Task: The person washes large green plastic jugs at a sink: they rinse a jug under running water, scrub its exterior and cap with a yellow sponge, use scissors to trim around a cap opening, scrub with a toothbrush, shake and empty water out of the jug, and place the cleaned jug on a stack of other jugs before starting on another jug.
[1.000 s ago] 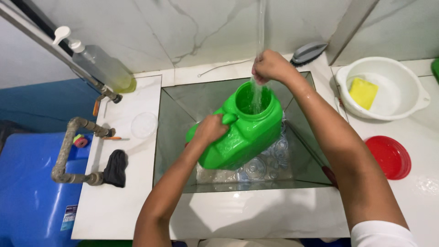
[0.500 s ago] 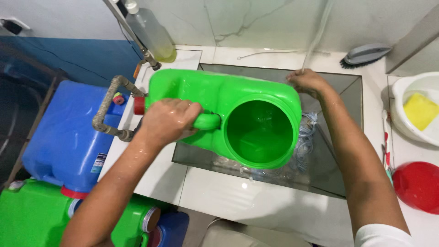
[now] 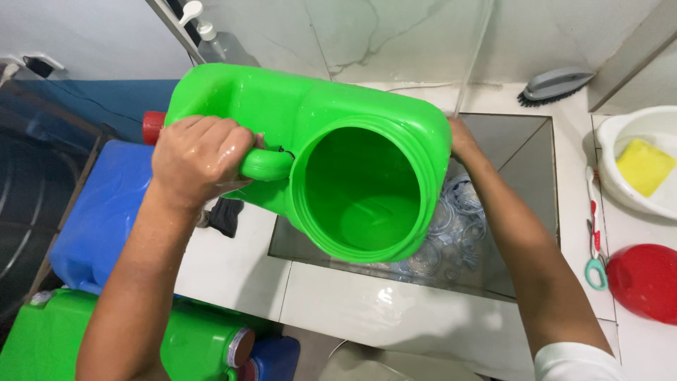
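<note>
A large green plastic jug (image 3: 310,120) with a wide round mouth is lifted above the sink, its opening turned toward me, a little water inside. My left hand (image 3: 201,159) is wet and wrapped around the jug's handle. My right hand (image 3: 462,137) presses against the jug's far right side, mostly hidden behind it. A thin stream of water (image 3: 472,56) falls from above just past the jug into the square steel sink (image 3: 522,176), where several clear plastic items (image 3: 451,233) lie.
A white basin (image 3: 620,141) holding a yellow sponge (image 3: 643,166) and a red bowl (image 3: 645,279) sit on the right counter, with a grey brush (image 3: 553,85) behind. A blue container (image 3: 99,212) and another green jug (image 3: 56,339) stand low on the left. A soap bottle (image 3: 215,42) stands at the wall.
The jug has been lifted out of the sink from under the stream and swung up and left, its mouth turning toward me. Both hands stayed on it.
</note>
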